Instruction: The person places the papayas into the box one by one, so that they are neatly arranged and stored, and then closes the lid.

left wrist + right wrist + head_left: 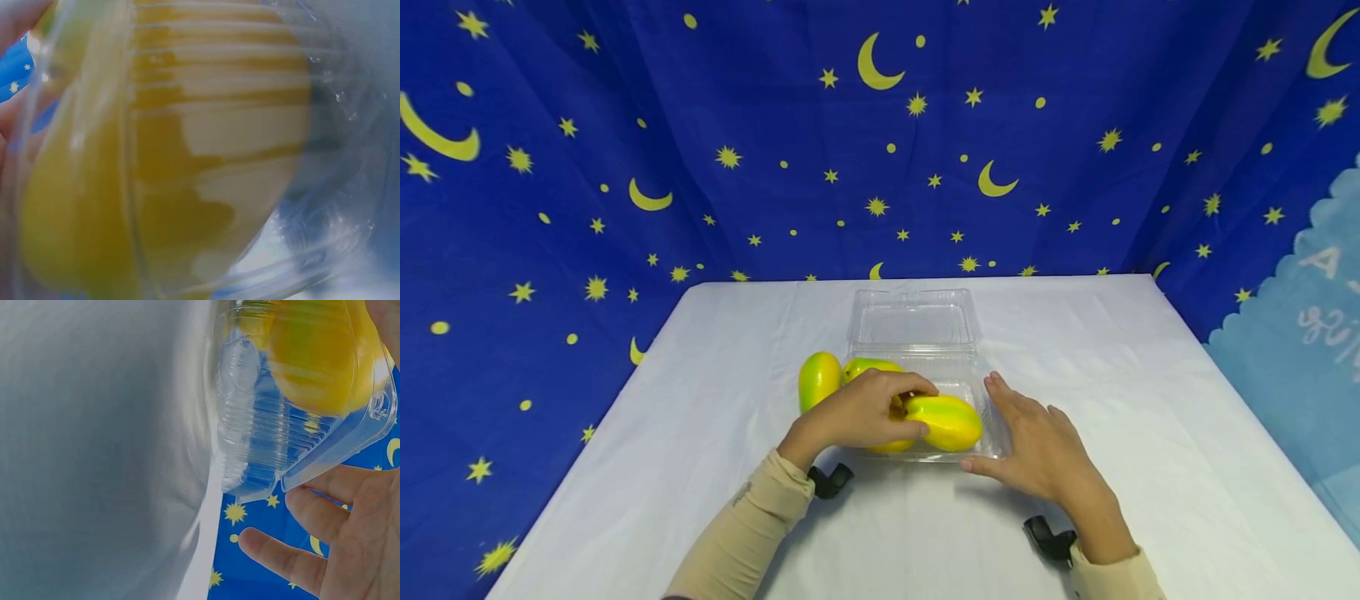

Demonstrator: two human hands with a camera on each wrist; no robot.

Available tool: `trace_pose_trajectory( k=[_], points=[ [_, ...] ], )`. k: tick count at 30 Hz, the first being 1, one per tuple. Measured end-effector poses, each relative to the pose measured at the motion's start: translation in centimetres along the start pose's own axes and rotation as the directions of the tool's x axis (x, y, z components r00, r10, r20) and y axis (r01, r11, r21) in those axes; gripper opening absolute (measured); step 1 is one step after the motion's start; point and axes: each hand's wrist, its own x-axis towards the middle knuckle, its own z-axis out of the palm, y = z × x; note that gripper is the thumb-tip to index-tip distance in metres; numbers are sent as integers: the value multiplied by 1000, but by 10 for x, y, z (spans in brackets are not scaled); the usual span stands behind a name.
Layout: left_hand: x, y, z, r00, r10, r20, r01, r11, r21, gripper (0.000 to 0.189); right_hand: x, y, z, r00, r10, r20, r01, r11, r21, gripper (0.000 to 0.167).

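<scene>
In the head view, my left hand (868, 410) grips the left end of a yellow-green mango (951, 423) between thumb and fingers, over a clear plastic clamshell box (995, 437). A second mango (891, 447) shows partly beneath that hand. Through the plastic, the left wrist view shows a large blurred mango (169, 162), with fingers (15, 112) at the left edge. My right hand (1045, 446) is spread at the box's right side, fingers extended. The right wrist view has its fingers (325, 515) at the box wall (331, 459), a mango (319, 356) inside.
Behind the box base, its clear lid (913, 325) lies folded back on the white-covered table (737, 367). One mango (820, 381) is left of the box and another (861, 367) lies at its back left, partly hidden. A blue star-patterned cloth (820, 167) hangs behind.
</scene>
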Motion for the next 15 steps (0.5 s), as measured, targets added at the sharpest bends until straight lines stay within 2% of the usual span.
trace_pose_trajectory(
  k=[9, 15],
  points=[
    [0, 2, 6, 998, -22, 55, 22, 1000, -16, 47, -2, -1, 0, 1000, 2, 6, -2, 1000, 1, 121],
    [1, 2, 10, 999, -25, 44, 25, 1000, 6, 46, -1, -1, 0, 1000, -6, 0, 6, 1000, -8, 121]
  ],
)
